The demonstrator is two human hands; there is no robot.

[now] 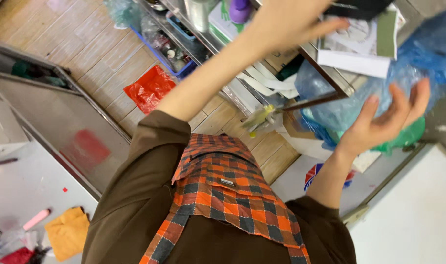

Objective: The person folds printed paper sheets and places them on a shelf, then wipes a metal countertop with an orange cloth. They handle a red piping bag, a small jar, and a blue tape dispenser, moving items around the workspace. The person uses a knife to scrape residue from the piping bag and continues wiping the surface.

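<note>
1. Up near the top edge, the left hand (286, 22) is raised with its fingers stretched out flat and open, gripping nothing; its fingertips lie against a stack of white boxes and papers (357, 46) with a dark thing on top.
2. Lower and further out, the right hand (386, 120) is held palm up, fingers curled loosely apart, empty, right against a bulging clear-blue plastic bag (418, 63) that fills the corner behind it.
3. Under that bag a green round shape (408, 138) peeks out, touching the heel of the right hand in the view.
4. Between the two forearms a thin dark rod (311, 102) runs slantwise, with a yellow-green crumpled wrapper (262, 117) at its lower end; it crosses in front of the shelf edge.
5. Behind the left arm stands a metal rack (184, 36) crowded with jars, a blue tray and a purple bottle (240, 10), partly hidden by the arm.
6. On the wooden floor below lies a red plastic bag (149, 88).
7. Nearest the camera, a brown sleeve and an orange checked apron (223, 190) block much of the floor.
8. Far left, on a pale surface, rest a yellow cloth (67, 232) and a pink stick (36, 218).
</note>
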